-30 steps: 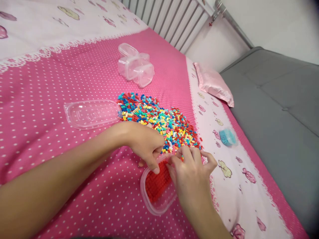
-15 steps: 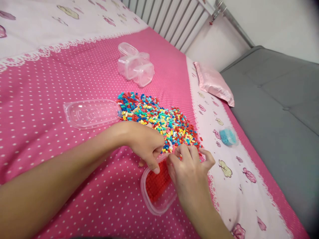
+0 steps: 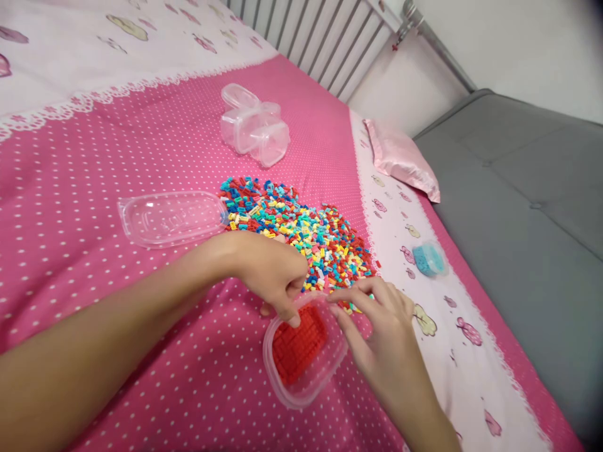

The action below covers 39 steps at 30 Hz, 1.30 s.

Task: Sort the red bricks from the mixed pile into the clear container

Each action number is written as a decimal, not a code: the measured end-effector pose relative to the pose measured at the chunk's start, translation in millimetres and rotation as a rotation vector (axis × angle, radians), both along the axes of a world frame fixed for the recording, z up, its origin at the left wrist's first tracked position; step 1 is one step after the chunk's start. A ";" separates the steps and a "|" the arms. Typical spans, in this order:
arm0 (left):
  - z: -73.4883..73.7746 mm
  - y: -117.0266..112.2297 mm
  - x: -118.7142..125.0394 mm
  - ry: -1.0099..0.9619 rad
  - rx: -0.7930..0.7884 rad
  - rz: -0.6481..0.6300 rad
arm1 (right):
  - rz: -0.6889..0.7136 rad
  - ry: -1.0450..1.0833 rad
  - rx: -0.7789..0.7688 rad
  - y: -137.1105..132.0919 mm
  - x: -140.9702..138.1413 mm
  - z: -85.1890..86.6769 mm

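Observation:
A heap of small coloured bricks (image 3: 301,229) in red, blue, yellow and teal lies on a pink dotted bedspread (image 3: 94,157). In front of it sits a clear plastic tub (image 3: 287,389) holding red bricks (image 3: 299,344). My left hand (image 3: 273,273) pinches the tub's far left rim with curled fingers. My right hand (image 3: 381,326) rests at the tub's right side, by the heap's near edge. Its fingers are stretched out and slightly spread, with nothing in them that I can see.
A clear lid (image 3: 172,216) lies left of the heap. Three empty clear tubs (image 3: 254,125) stand further back. A small tub of light blue bricks (image 3: 428,258) sits to the right, a pink satin pillow (image 3: 400,160) beyond it. Grey cushions (image 3: 527,207) border the bed's right side.
My right hand has moved right and off the tub's opening, uncovering the red bricks, and its fingers have opened out. The left hand has stayed on the rim.

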<state>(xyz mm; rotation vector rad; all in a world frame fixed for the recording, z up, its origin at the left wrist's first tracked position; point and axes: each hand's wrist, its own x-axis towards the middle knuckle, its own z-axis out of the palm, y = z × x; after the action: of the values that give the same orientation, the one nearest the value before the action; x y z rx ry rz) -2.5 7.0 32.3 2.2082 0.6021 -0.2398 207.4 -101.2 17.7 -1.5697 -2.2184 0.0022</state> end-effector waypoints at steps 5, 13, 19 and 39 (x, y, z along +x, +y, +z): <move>-0.4 1.5 -0.3 -0.060 0.071 0.037 | 0.049 0.318 -0.281 -2.5 17.0 -11.6; -1.3 7.5 3.8 -0.081 0.136 0.026 | 0.080 0.430 -0.334 -6.3 26.7 -20.0; 5.7 22.0 -19.9 -0.193 0.089 0.152 | 0.161 0.387 -0.295 -9.2 36.8 -14.1; -10.7 48.3 -55.2 -0.211 0.603 0.581 | 0.124 0.101 0.115 -21.6 12.1 -30.1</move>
<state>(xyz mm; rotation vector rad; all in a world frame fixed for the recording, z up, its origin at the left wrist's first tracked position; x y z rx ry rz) -57.8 55.3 21.6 2.4421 1.2806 0.5346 219.6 -122.8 -12.5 -1.3404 -2.1926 -0.0096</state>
